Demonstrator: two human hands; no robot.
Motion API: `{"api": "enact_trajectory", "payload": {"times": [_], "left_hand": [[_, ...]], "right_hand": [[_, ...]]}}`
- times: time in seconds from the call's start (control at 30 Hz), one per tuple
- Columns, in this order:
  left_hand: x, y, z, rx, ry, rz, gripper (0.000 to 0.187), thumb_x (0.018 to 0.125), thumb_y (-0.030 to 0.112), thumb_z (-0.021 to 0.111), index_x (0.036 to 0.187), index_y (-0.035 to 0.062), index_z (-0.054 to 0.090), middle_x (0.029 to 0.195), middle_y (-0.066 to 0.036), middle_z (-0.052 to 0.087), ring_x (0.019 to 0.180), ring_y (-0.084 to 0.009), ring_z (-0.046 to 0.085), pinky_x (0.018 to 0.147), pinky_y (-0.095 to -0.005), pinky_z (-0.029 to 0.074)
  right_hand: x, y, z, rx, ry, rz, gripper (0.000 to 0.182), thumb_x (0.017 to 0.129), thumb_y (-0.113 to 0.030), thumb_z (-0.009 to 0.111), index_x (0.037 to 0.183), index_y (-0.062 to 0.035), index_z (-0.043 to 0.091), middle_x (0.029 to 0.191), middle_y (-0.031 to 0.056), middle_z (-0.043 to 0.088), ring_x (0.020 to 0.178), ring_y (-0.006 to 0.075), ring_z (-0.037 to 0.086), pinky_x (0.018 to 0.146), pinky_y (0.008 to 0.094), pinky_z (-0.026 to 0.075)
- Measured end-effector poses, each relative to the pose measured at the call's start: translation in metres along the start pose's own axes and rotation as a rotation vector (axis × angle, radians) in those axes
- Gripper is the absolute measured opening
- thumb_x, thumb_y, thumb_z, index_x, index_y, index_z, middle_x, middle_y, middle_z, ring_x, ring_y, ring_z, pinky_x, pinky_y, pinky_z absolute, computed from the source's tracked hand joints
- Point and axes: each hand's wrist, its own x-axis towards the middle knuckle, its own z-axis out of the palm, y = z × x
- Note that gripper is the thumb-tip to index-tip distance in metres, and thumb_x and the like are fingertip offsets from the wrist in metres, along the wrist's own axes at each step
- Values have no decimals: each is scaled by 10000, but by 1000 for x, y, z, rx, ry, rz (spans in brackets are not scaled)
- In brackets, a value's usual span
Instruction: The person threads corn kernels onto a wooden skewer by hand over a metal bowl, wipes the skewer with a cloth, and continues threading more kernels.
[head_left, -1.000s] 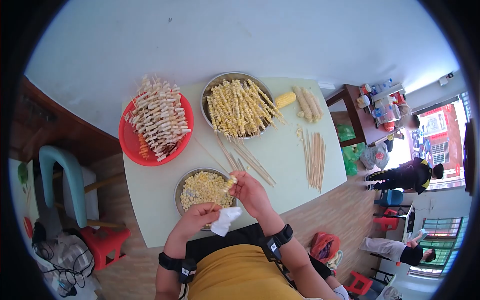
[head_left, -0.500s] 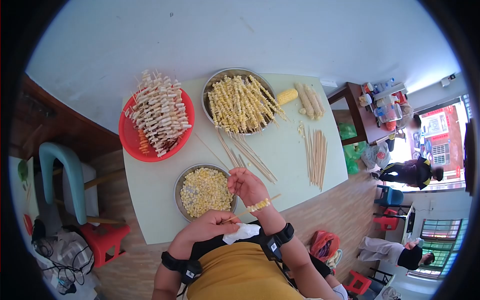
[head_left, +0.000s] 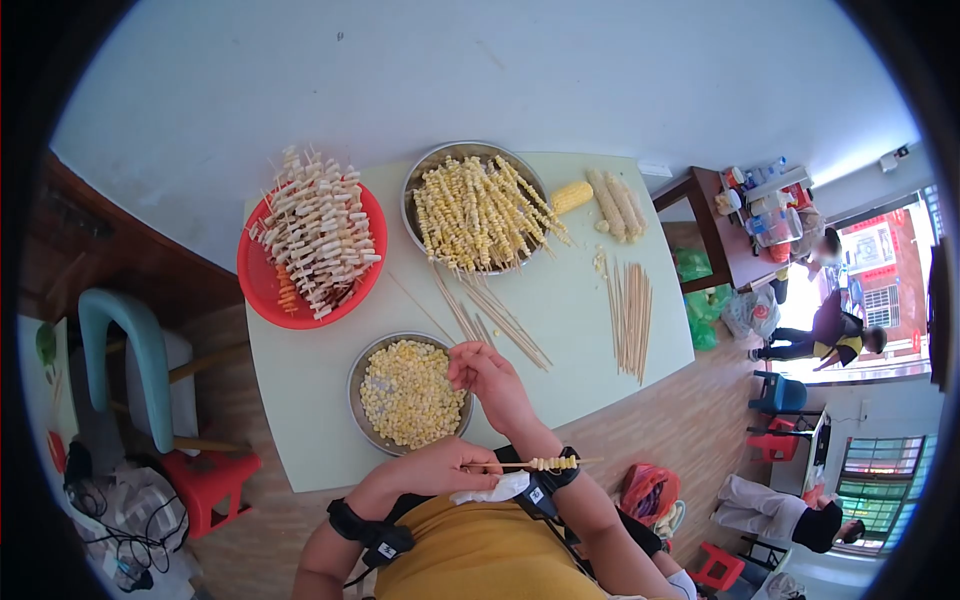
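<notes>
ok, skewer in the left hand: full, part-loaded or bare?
Part-loaded: corn kernels sit bunched on the wooden skewer, with bare lengths showing either side.

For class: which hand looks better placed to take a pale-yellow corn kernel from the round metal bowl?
Probably the right hand: its fingertips are by the bowl, near the loose kernels. The left hand is gripping a thin wooden skewer partly threaded with corn.

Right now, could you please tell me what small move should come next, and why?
Unless it already pinches one, which I cannot tell, the right hand should probably take a loose kernel from the metal bowl: it is by the rim, and the skewer in the left hand carries only a short row of corn, with bare wood showing.
</notes>
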Motion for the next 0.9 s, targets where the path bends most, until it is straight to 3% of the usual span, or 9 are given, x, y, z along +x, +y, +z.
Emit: {"api": "enact_trajectory", "payload": {"times": [0.23, 0.3, 0.6, 0.83, 0.9], "left_hand": [[-11, -1, -17, 1, -95, -25, 184, 788, 169, 577, 902, 25, 589, 619, 42, 513, 576, -26, 430, 534, -194, 350], [-18, -5, -21, -148, 67, 26, 188, 788, 156, 580, 906, 10, 586, 656, 47, 521, 606, -23, 439, 553, -185, 356], [-7, -3, -20, -271, 164, 16, 208, 806, 161, 570, 935, -1, 582, 739, 45, 538, 682, -25, 459, 615, -184, 375], [7, -4, -8, -188, 106, 78, 204, 809, 184, 569, 922, 14, 586, 710, 31, 541, 667, -29, 454, 609, -191, 376], [7, -5, -8, -160, 10, 60, 205, 807, 184, 570, 927, 18, 587, 684, 25, 537, 648, -27, 450, 592, -197, 371]], "right_hand": [[3, -4, -5, -9, -9, 27, 180, 847, -119, 397, 941, -17, 512, 748, 44, 539, 675, 112, 504, 659, 232, 416], [3, -7, -5, 29, -8, 4, 172, 843, -138, 429, 937, -34, 527, 730, 23, 549, 642, 91, 507, 638, 212, 418], [8, 0, -8, 30, 1, 24, 174, 852, -150, 440, 944, -36, 534, 725, 24, 555, 633, 87, 514, 630, 216, 426], [5, -2, -6, 49, -19, 17, 165, 848, -144, 442, 944, -40, 527, 735, 22, 549, 659, 89, 511, 656, 220, 422], [5, -3, -6, 46, -19, 14, 165, 848, -143, 441, 945, -37, 522, 739, 23, 545, 674, 91, 508, 668, 223, 418]]}}
